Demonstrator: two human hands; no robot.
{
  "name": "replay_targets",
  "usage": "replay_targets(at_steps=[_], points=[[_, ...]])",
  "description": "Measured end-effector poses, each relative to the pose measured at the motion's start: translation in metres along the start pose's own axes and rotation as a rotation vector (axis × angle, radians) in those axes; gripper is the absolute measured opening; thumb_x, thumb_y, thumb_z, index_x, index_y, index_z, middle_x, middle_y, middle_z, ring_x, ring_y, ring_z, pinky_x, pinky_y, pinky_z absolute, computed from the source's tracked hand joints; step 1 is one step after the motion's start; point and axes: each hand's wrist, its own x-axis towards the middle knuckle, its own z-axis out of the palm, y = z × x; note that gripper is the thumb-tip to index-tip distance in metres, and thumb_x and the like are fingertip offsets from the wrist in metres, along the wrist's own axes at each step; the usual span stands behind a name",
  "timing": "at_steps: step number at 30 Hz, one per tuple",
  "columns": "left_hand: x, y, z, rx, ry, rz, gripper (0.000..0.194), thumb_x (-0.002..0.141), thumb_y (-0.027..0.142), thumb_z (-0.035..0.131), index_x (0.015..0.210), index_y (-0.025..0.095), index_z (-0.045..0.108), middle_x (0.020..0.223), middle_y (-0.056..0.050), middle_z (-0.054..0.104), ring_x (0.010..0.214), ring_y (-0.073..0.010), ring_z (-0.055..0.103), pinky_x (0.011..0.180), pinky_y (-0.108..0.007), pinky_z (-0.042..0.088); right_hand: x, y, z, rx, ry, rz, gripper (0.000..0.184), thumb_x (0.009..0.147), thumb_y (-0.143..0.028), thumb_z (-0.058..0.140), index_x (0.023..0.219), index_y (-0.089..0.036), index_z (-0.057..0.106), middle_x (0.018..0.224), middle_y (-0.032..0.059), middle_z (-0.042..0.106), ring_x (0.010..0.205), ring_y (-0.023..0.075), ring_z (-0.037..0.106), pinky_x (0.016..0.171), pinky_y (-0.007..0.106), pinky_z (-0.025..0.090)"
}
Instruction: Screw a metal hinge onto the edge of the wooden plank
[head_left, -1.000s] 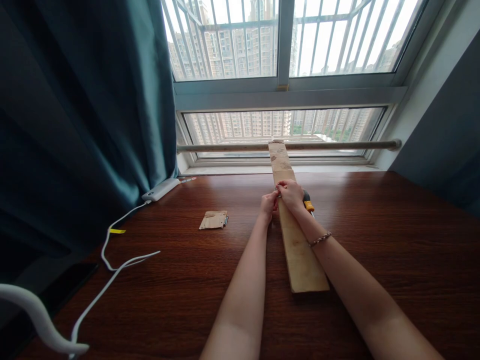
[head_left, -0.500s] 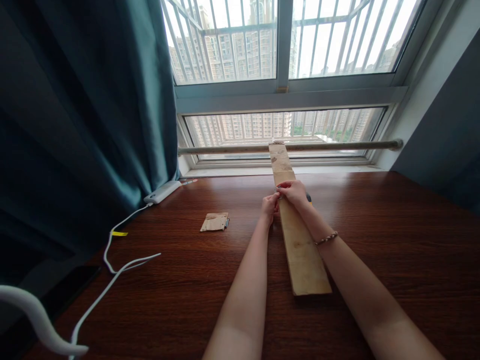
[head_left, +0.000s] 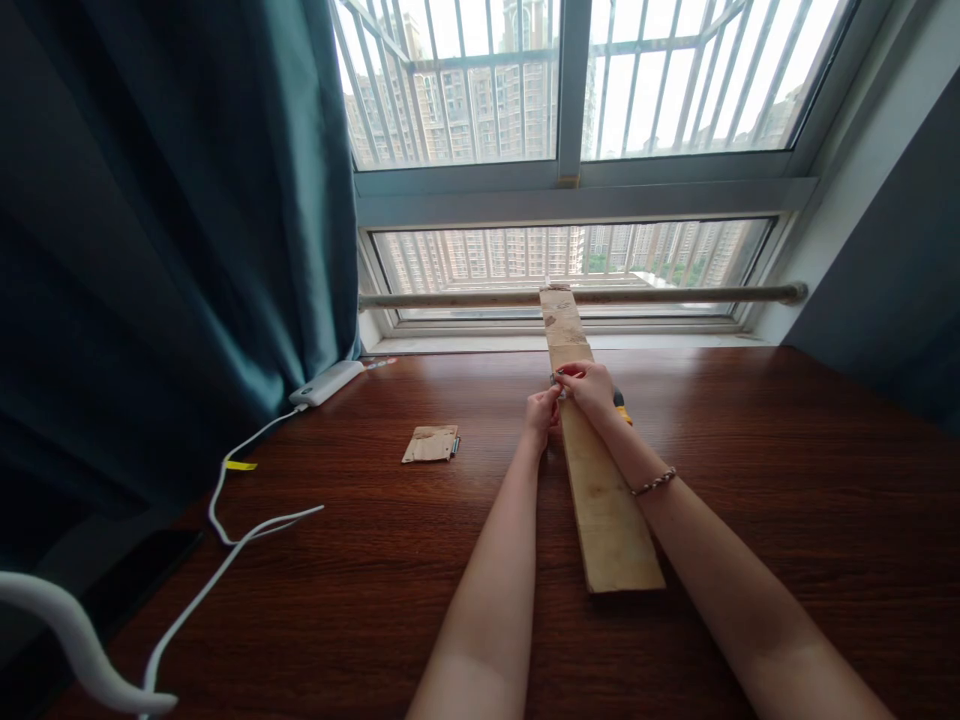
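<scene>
A long pale wooden plank (head_left: pixel 600 500) lies on the dark wooden table (head_left: pixel 787 480), its far end resting on a metal rail (head_left: pixel 675 294) by the window. My left hand (head_left: pixel 540 412) is pinched shut at the plank's left edge. My right hand (head_left: pixel 591 388) is closed over the plank, fingertips meeting the left hand's around a small metallic item (head_left: pixel 557 380) that I cannot make out. A tool with a yellow and black handle (head_left: pixel 621 404) lies just behind my right hand, mostly hidden. A beaded bracelet (head_left: pixel 654 483) circles my right wrist.
A small cardboard piece (head_left: pixel 430 444) lies left of my hands. A white power bank (head_left: pixel 327 382) sits by the teal curtain (head_left: pixel 165 240), with white cables (head_left: pixel 225 520) trailing to the front left. A dark phone (head_left: pixel 135 570) lies at the table's left edge.
My hands stay pinched together on the plank, shifted slightly away from me. The view has drifted a little; the yellow-handled tool is more hidden behind my right hand.
</scene>
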Motion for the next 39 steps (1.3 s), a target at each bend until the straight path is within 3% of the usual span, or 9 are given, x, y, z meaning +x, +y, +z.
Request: replay_targets(at_steps=[6, 16, 21, 27, 31, 35, 39], points=[[-0.002, 0.002, 0.002, 0.072, 0.06, 0.11, 0.037, 0.067, 0.042, 0.064, 0.048, 0.017, 0.046, 0.037, 0.006, 0.036, 0.036, -0.0042, 0.03, 0.039, -0.021, 0.02, 0.0, 0.0, 0.001, 0.072, 0.064, -0.053, 0.022, 0.066, -0.038, 0.068, 0.078, -0.02, 0.074, 0.076, 0.0027, 0.072, 0.071, 0.0183, 0.065, 0.064, 0.026, 0.047], [-0.002, 0.001, 0.001, 0.058, 0.101, 0.171, 0.035, 0.067, 0.043, 0.062, 0.05, 0.017, 0.044, 0.042, 0.008, 0.033, 0.039, -0.0036, 0.026, 0.04, -0.019, 0.019, 0.003, 0.004, 0.004, 0.257, 0.168, 0.012, 0.034, 0.063, -0.045, 0.072, 0.082, -0.018, 0.075, 0.079, 0.0062, 0.073, 0.069, 0.0194, 0.065, 0.063, 0.027, 0.047], [-0.003, 0.007, 0.001, 0.007, 0.206, 0.218, 0.033, 0.068, 0.045, 0.062, 0.056, 0.018, 0.047, 0.047, 0.006, 0.041, 0.04, -0.0048, 0.033, 0.041, -0.019, 0.026, -0.001, -0.003, 0.003, 0.374, 0.147, 0.023, 0.035, 0.061, -0.044, 0.073, 0.079, -0.014, 0.075, 0.079, 0.009, 0.074, 0.07, 0.0197, 0.066, 0.064, 0.027, 0.048], [0.0, 0.004, -0.003, 0.164, 0.316, 0.43, 0.026, 0.066, 0.042, 0.068, 0.067, 0.018, 0.058, 0.062, 0.001, 0.058, 0.053, -0.01, 0.053, 0.052, -0.021, 0.039, -0.005, -0.009, -0.001, 0.425, 0.153, 0.02, 0.035, 0.061, -0.043, 0.073, 0.079, -0.013, 0.075, 0.08, 0.0087, 0.073, 0.069, 0.0185, 0.065, 0.058, 0.025, 0.048], [0.0, 0.018, -0.005, 0.246, 0.491, 0.468, 0.026, 0.067, 0.043, 0.068, 0.064, 0.018, 0.059, 0.057, 0.001, 0.057, 0.054, -0.0108, 0.053, 0.055, -0.021, 0.04, -0.004, -0.006, 0.0, 0.433, 0.14, 0.022, 0.035, 0.062, -0.045, 0.073, 0.081, -0.015, 0.076, 0.081, 0.0074, 0.073, 0.059, 0.0147, 0.061, 0.049, 0.023, 0.044], [-0.006, 0.053, -0.023, 0.204, 0.575, 0.458, 0.028, 0.068, 0.043, 0.068, 0.065, 0.017, 0.058, 0.056, 0.001, 0.057, 0.05, -0.0102, 0.051, 0.05, -0.021, 0.037, -0.001, -0.002, 0.003, 0.423, 0.117, 0.072, 0.036, 0.061, -0.044, 0.073, 0.084, -0.017, 0.076, 0.074, 0.005, 0.073, 0.045, 0.01, 0.053, 0.046, 0.023, 0.04], [-0.02, 0.076, -0.078, 0.331, 0.571, 0.42, 0.028, 0.062, 0.04, 0.072, 0.063, 0.015, 0.06, 0.056, 0.0, 0.058, 0.051, -0.01, 0.051, 0.051, -0.021, 0.036, -0.001, -0.001, 0.004, 0.375, 0.117, 0.064, 0.033, 0.062, -0.043, 0.072, 0.083, -0.018, 0.076, 0.069, 0.0039, 0.072, 0.045, 0.0107, 0.054, 0.048, 0.023, 0.04]])
